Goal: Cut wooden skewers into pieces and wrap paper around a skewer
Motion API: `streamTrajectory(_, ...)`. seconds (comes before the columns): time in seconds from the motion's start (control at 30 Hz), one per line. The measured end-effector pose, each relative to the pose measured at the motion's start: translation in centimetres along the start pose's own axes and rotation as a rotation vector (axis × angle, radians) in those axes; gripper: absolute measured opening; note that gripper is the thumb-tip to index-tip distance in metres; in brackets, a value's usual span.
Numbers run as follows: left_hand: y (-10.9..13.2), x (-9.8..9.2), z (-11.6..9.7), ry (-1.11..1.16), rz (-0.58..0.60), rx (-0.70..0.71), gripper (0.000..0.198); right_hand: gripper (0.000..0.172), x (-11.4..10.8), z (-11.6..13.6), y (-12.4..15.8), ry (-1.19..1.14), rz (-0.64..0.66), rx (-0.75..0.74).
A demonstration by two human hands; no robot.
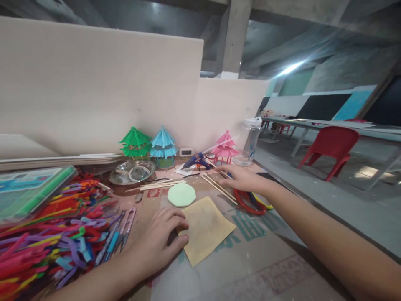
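Note:
My left hand [167,238] rests with loosely bent fingers, thumb apart, at the left edge of a yellowish square sheet [206,230]; it holds nothing visible. Just beyond lies a pale green octagonal piece [181,195]. My right hand [242,179] reaches forward with fingers apart, over thin wooden sticks [219,189] and something blue partly hidden under the fingers. Below its wrist lie red looped handles [250,205] and a yellow one [266,203]. A blue glue gun [196,160] is behind the sticks.
Small green [135,144], blue [163,146] and pink pagoda models [224,146] stand at the back. A clear bottle [250,142] is at right. Colourful pipe cleaners [46,242], pink snips [128,221] and a metal dish [120,177] lie left. A white board [100,83] rises behind.

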State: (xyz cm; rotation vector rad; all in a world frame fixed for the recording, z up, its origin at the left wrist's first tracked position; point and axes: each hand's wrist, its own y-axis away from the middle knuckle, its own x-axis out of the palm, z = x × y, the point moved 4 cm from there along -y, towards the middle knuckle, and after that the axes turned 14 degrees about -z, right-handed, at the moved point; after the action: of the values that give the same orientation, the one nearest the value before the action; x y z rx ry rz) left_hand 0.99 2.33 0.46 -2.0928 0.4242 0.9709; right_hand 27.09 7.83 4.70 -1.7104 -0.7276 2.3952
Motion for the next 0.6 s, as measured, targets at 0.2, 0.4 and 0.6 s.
streamTrajectory(0.2,-0.1,-0.1,-0.3,0.006,-0.011,0.006,0.01,0.035,0.2,-0.1,0.6,0.134,0.232,-0.032)
streamTrajectory(0.4,-0.2,-0.2,-0.3,-0.009,-0.019,0.04,0.011,0.02,1.8,-0.1,0.5,0.107,0.165,0.061)
streamTrajectory(0.6,-0.4,0.2,0.2,-0.047,-0.011,0.074,0.013,0.033,3.6,-0.5,0.2,0.12,0.094,0.179)
